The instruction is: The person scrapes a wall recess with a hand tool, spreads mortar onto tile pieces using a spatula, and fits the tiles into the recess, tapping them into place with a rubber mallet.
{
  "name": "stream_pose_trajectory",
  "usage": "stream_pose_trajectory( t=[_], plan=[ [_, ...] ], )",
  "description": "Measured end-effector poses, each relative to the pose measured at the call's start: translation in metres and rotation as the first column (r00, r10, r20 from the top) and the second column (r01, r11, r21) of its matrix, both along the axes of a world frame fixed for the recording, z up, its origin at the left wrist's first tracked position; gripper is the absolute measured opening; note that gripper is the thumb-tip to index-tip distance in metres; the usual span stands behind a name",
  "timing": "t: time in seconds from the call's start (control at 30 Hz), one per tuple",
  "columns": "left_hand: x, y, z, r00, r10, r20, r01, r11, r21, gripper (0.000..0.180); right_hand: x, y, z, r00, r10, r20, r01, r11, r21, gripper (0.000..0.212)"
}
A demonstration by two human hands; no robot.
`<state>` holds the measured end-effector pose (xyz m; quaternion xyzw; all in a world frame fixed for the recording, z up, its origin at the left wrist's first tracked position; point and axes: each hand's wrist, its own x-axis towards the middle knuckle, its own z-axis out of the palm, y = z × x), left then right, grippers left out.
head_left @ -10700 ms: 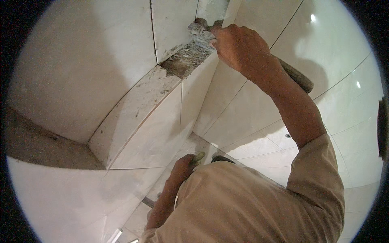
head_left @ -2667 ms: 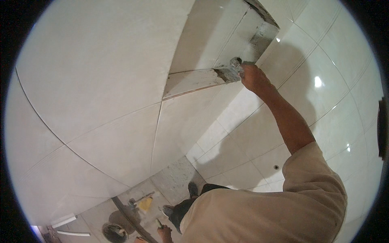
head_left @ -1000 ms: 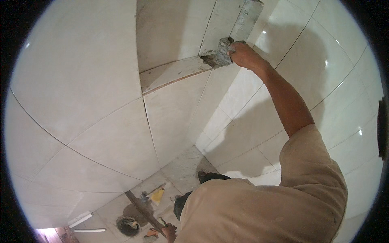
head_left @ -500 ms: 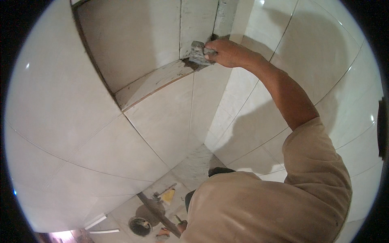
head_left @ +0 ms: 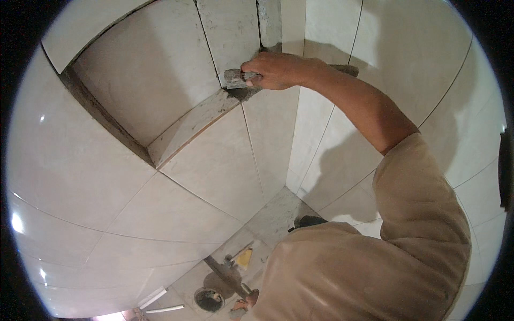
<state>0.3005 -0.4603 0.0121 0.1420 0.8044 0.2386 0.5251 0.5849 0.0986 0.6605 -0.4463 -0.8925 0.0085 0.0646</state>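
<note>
My right hand [head_left: 273, 70] is closed around a mortar-smeared tool [head_left: 234, 75] with a blunt grey head; its dark rounded handle end shows past my wrist, and its exact kind is unclear. The head is at the right inner corner of a recessed wall niche [head_left: 193, 128], just above a patch of dark wet mortar [head_left: 243, 93] on the sill. Low down, my left hand [head_left: 251, 297], mostly hidden by my body, grips a short greenish handle [head_left: 245, 289]; the rest of that object is hidden.
Large cream tiles [head_left: 209, 155] cover the walls around the niche. On the floor stand a round bucket [head_left: 199, 305] with grey contents, a yellow triangular piece [head_left: 244, 259] and a long dark bar [head_left: 215, 264]. White strips [head_left: 165, 308] lie farther left. A dark object [head_left: 504, 171] juts in at the right.
The view has shifted, showing more of the niche's left side. My right hand has turned the tool, so its handle end now shows beyond the wrist. My left hand keeps its grip.
</note>
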Motion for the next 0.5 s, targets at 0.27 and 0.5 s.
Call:
stream_pose_trajectory(
  t=[0.27,0.5],
  plan=[
    [0.005,-0.015,0.002,1.000,0.000,-0.009,0.000,1.000,-0.029,0.022,0.016,-0.024,0.017,0.994,0.099,0.051,-0.096,0.994,-0.056,0.032],
    [0.005,-0.011,0.003,1.000,-0.021,-0.012,0.021,0.999,-0.029,0.023,0.023,-0.010,-0.006,0.985,-0.167,0.044,0.161,0.979,0.123,0.036]
  ],
)
